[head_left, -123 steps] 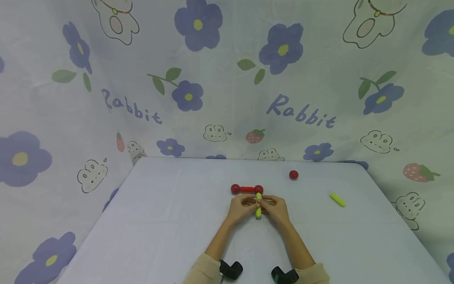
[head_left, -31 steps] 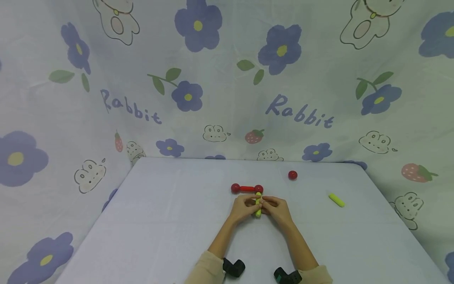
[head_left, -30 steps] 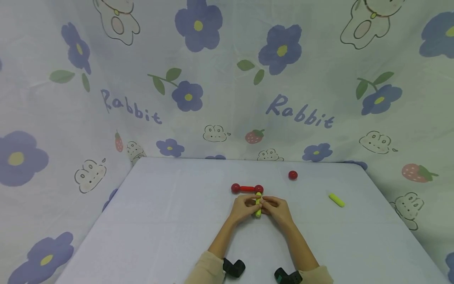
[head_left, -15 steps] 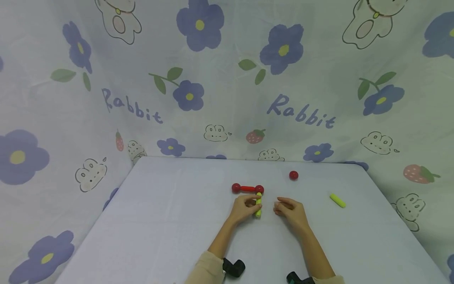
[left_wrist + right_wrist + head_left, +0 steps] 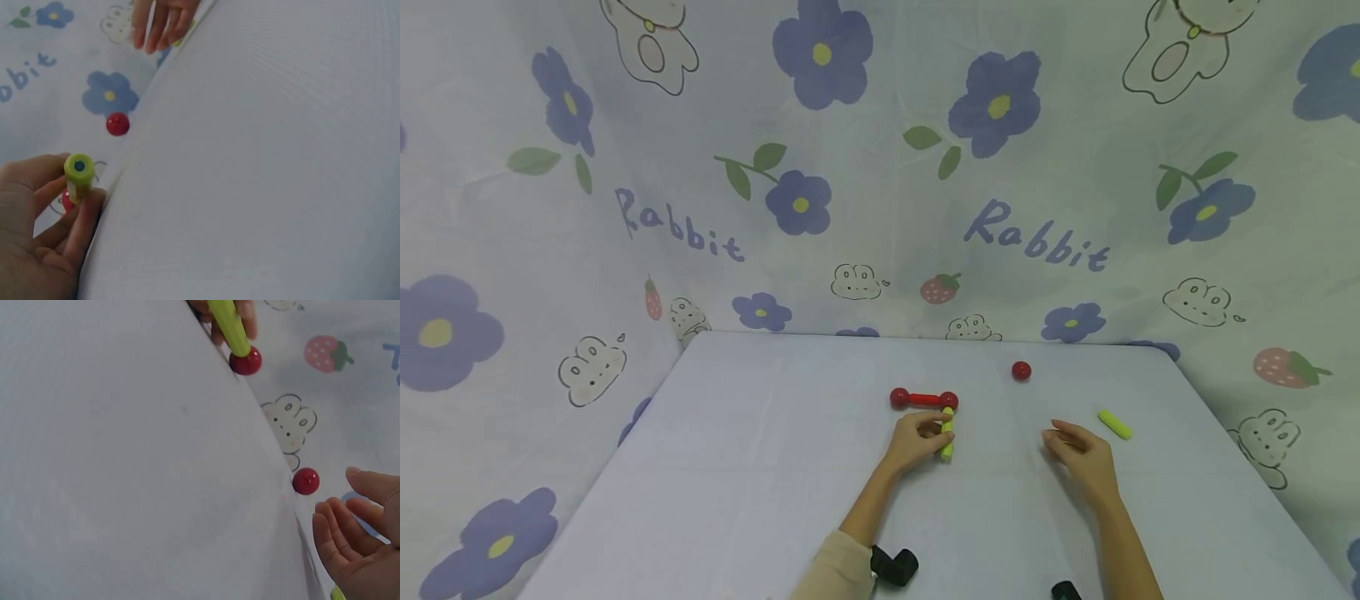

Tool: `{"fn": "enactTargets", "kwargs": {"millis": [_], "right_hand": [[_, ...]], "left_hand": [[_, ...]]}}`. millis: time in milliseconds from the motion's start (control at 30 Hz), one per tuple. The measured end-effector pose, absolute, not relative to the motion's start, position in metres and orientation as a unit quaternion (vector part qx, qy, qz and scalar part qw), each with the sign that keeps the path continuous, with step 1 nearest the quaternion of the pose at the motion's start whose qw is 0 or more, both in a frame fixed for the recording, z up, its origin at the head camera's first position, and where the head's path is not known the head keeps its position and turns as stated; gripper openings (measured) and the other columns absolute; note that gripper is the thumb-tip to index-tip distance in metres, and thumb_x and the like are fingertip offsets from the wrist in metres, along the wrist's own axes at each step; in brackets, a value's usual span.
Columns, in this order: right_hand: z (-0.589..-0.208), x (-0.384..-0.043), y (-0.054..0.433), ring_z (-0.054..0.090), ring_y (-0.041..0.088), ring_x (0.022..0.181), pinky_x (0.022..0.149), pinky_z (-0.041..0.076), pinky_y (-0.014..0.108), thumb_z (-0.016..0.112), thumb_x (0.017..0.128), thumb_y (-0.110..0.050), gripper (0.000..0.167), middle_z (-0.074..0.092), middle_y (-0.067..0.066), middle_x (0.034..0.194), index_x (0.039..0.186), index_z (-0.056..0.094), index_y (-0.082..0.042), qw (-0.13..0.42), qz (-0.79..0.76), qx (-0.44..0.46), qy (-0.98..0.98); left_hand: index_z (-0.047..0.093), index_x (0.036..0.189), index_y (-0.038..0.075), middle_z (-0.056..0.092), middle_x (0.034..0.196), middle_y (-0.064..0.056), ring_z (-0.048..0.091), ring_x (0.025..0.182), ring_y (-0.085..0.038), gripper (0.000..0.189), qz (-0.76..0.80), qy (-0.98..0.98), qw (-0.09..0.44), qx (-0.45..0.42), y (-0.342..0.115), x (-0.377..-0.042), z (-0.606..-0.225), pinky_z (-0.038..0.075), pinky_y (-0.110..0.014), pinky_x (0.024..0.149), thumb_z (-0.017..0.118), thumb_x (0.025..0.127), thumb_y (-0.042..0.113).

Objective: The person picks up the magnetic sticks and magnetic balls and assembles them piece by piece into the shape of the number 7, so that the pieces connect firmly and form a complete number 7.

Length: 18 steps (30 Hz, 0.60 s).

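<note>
My left hand [image 5: 913, 442] pinches a yellow-green rod [image 5: 947, 450] between thumb and fingers. Its far end meets the right red ball [image 5: 949, 402] of a joined piece: a red rod [image 5: 924, 400] with another red ball [image 5: 899, 398] on its left end. In the left wrist view the near end of the yellow-green rod [image 5: 79, 175] shows a dark round spot. Apart from it, my right hand [image 5: 1088, 467] hovers over the table's right side with loosely bent fingers and holds nothing. Closest to it lies a second yellow-green rod [image 5: 1115, 425].
A loose red ball [image 5: 1021, 371] sits toward the back of the white table [image 5: 760, 450]. Behind the table hangs a cloth [image 5: 887, 167] printed with flowers and rabbits. A black device [image 5: 895, 567] is strapped at the left wrist.
My right hand has let go of the yellow-green rod and moved right, toward the loose one. The left hand keeps its pinch in nearly the same place.
</note>
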State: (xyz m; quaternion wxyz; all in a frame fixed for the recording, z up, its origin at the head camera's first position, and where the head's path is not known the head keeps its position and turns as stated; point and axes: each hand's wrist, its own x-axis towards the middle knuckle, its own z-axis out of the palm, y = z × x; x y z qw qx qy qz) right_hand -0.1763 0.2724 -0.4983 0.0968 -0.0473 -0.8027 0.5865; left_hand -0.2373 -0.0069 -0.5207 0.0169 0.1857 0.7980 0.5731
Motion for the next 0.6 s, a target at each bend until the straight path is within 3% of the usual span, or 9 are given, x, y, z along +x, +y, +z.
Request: {"fn": "enactTargets", "kwargs": {"millis": [100, 267, 600], "right_hand": [[-0.496, -0.172, 0.284, 0.063, -0.005, 0.078, 0.07, 0.051, 0.013, 0.064, 0.09, -0.018, 0.046, 0.066, -0.02, 0.088, 0.123, 0.052, 0.013, 0.116, 0.578, -0.054, -0.806], [-0.494, -0.169, 0.302, 0.057, -0.011, 0.077, 0.066, 0.048, 0.009, 0.065, 0.09, -0.021, 0.046, 0.059, -0.029, 0.084, 0.121, 0.055, 0.01, 0.154, 0.54, -0.1, -0.821], [-0.501, -0.169, 0.331, 0.049, -0.014, 0.07, 0.064, 0.038, 0.004, 0.069, 0.086, -0.021, 0.038, 0.053, -0.032, 0.071, 0.112, 0.063, 0.005, 0.23, 0.495, -0.226, -0.807]], "left_hand": [[0.069, 0.108, 0.004, 0.069, 0.093, -0.01, 0.061, 0.074, -0.011, 0.028, 0.577, 0.796, 0.019, 0.185, -0.007, -0.237, -0.52, 0.05, -0.02, 0.063, 0.069, 0.083, 0.015], [0.069, 0.108, 0.004, 0.069, 0.093, -0.01, 0.061, 0.075, -0.012, 0.028, 0.577, 0.795, 0.019, 0.186, -0.008, -0.236, -0.521, 0.05, -0.02, 0.064, 0.069, 0.083, 0.016], [0.067, 0.109, -0.002, 0.068, 0.094, -0.016, 0.061, 0.077, -0.021, 0.029, 0.597, 0.781, 0.033, 0.181, -0.008, -0.23, -0.509, 0.047, -0.018, 0.062, 0.068, 0.082, 0.009]]}}
